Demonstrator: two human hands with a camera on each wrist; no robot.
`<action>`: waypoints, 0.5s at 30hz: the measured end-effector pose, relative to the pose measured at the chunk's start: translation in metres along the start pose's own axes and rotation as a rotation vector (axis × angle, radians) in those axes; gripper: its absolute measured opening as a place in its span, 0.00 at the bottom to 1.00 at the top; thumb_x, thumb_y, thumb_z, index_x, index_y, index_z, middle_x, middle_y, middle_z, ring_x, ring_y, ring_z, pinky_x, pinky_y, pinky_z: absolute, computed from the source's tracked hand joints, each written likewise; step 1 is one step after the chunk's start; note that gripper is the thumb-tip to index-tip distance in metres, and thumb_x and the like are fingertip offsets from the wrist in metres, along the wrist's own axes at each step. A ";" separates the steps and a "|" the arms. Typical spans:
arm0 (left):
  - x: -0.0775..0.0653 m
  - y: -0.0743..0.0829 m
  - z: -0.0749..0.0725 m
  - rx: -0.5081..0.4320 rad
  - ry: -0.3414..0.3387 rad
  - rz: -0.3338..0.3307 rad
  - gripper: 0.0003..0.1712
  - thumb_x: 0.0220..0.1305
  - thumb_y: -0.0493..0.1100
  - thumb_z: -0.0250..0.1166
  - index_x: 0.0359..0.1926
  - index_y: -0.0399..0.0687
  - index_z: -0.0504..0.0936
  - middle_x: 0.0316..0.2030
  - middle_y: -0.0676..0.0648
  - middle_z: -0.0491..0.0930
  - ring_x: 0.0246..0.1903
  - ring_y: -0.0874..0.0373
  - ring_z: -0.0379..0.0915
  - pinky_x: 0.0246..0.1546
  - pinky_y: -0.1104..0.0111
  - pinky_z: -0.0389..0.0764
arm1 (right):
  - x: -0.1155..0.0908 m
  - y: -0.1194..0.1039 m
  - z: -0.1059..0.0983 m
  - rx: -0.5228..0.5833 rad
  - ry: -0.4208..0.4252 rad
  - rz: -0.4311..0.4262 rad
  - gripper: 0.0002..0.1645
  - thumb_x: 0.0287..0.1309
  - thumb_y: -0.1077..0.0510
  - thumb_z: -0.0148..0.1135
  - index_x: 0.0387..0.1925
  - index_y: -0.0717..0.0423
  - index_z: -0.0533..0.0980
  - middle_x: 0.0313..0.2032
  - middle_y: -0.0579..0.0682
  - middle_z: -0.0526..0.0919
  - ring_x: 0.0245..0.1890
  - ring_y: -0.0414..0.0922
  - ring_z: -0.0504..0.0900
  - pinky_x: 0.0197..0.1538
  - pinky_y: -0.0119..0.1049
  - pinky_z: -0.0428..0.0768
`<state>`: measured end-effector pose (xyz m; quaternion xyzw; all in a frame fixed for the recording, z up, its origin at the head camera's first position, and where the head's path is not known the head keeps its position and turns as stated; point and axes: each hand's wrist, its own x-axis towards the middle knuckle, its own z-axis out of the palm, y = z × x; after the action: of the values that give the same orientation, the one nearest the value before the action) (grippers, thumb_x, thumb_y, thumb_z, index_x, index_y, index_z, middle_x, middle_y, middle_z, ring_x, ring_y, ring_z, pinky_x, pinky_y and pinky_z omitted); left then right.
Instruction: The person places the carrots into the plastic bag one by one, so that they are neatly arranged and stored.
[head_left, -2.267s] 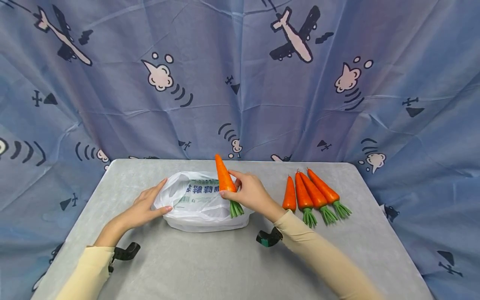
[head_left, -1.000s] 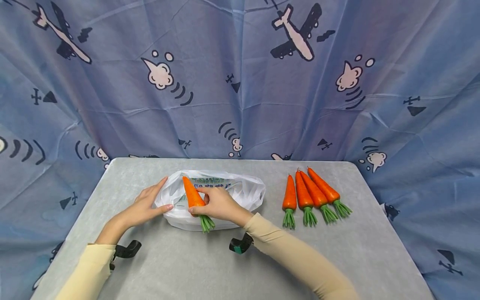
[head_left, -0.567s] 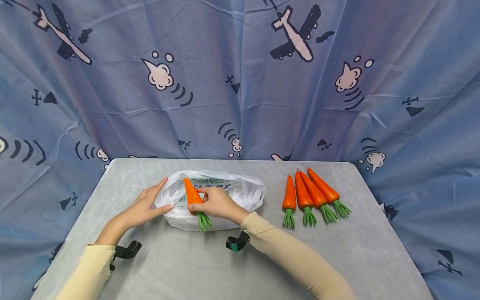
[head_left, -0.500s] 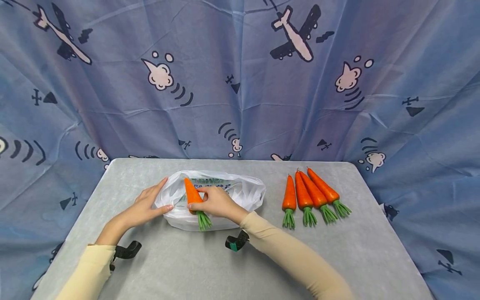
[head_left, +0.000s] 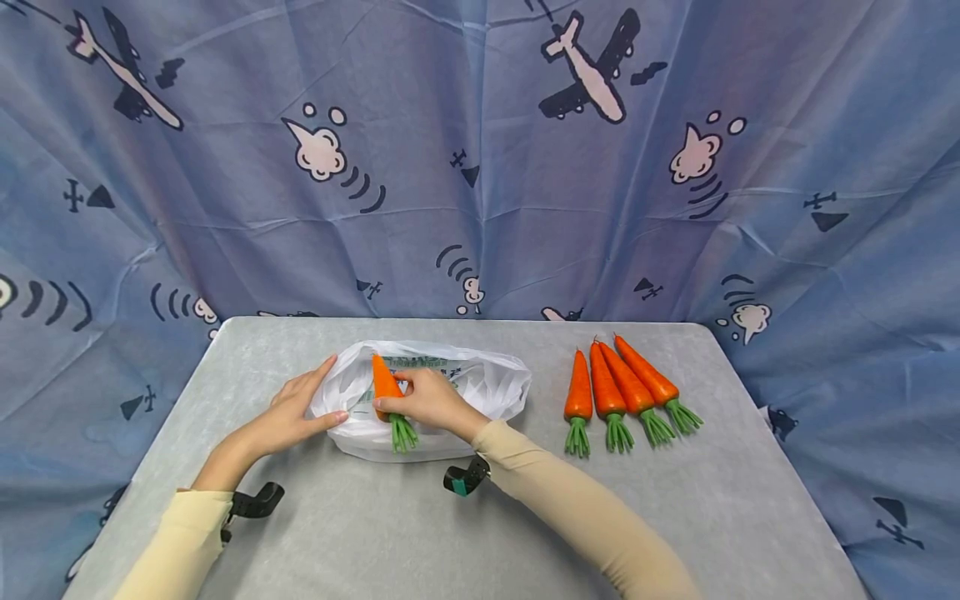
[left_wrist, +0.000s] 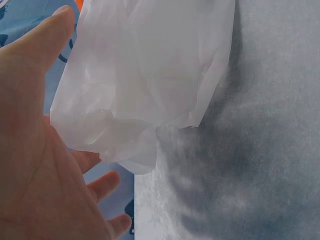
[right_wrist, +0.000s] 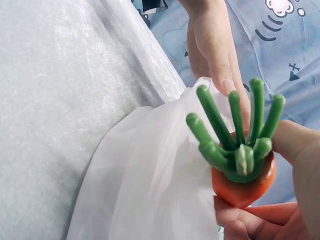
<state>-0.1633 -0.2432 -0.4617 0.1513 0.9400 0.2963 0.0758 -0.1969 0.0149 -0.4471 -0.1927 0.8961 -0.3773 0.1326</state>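
A white plastic bag (head_left: pixel 498 385) with printed characters stands on the table, its mouth spread wide. My left hand (head_left: pixel 288 418) rests at the bag's left side, thumb and fingers spread along the rim. In the left wrist view, the fingers of that hand (left_wrist: pixel 37 130) reach behind the bag's translucent wall (left_wrist: pixel 145 65). With thumb and fingers, my right hand (head_left: pixel 438 404) pinches an orange carrot (head_left: pixel 385 383) over the bag's mouth. Its tip points away and its green stalks (head_left: pixel 402 433) hang toward the near rim. The right wrist view has the carrot's blunt end (right_wrist: pixel 245 190) beside the bag.
Several more carrots (head_left: pixel 577 392) lie fanned out at the table's right, stalks toward me. The light grey table (head_left: pixel 360 533) ends at a blue curtain (head_left: pixel 420 192) printed with planes. Black wrist cameras (head_left: pixel 257 502) hang below both wrists.
My right hand has carried the carrot left over the bag, then shifted it slightly right and away from me. The bag's right side has spread into view; my left hand stays put.
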 end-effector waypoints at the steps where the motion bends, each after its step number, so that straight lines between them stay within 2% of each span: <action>1: 0.000 0.000 0.000 0.002 0.000 0.001 0.54 0.65 0.61 0.63 0.79 0.52 0.42 0.75 0.31 0.52 0.72 0.29 0.46 0.66 0.30 0.49 | 0.001 0.001 0.001 -0.001 0.003 0.003 0.36 0.53 0.38 0.69 0.58 0.54 0.79 0.17 0.41 0.74 0.17 0.35 0.68 0.21 0.26 0.64; 8: 0.001 -0.001 0.002 0.023 0.004 0.011 0.54 0.65 0.62 0.63 0.80 0.54 0.42 0.75 0.32 0.53 0.72 0.29 0.46 0.66 0.30 0.49 | 0.006 0.003 0.006 -0.014 0.013 0.010 0.37 0.53 0.37 0.69 0.58 0.55 0.79 0.23 0.43 0.80 0.19 0.36 0.70 0.23 0.26 0.66; 15: 0.000 0.000 0.004 0.021 -0.003 0.013 0.56 0.62 0.62 0.65 0.80 0.56 0.41 0.75 0.31 0.53 0.72 0.29 0.46 0.66 0.29 0.49 | 0.008 0.005 0.011 0.008 0.030 0.002 0.35 0.53 0.37 0.68 0.56 0.56 0.80 0.21 0.43 0.79 0.17 0.36 0.69 0.21 0.26 0.65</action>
<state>-0.1626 -0.2415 -0.4650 0.1588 0.9419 0.2868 0.0736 -0.2010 0.0074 -0.4586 -0.1856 0.8965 -0.3839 0.1202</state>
